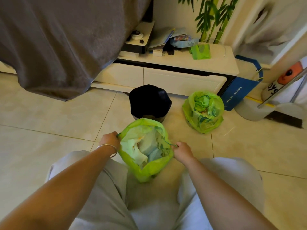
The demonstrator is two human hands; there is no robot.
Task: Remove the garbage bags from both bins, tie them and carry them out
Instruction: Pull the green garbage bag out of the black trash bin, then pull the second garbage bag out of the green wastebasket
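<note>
A green garbage bag (146,170) full of white paper waste stands on the tiled floor between my knees, its mouth open. My left hand (110,140) pinches the left side of its rim, with a silver bangle on that wrist. My right hand (181,151) pinches the thin drawstring at the right side of the rim. A second green garbage bag (203,113) sits farther right on the floor, gathered but loose at the top. Just beyond the near bag stands a dark bin (150,101) with no liner in it.
A low white cabinet (182,78) with papers and green bags on top runs behind the bin. A grey bedspread (63,40) hangs at the left. A blue paper bag (239,92) and a white round base (259,110) stand at the right.
</note>
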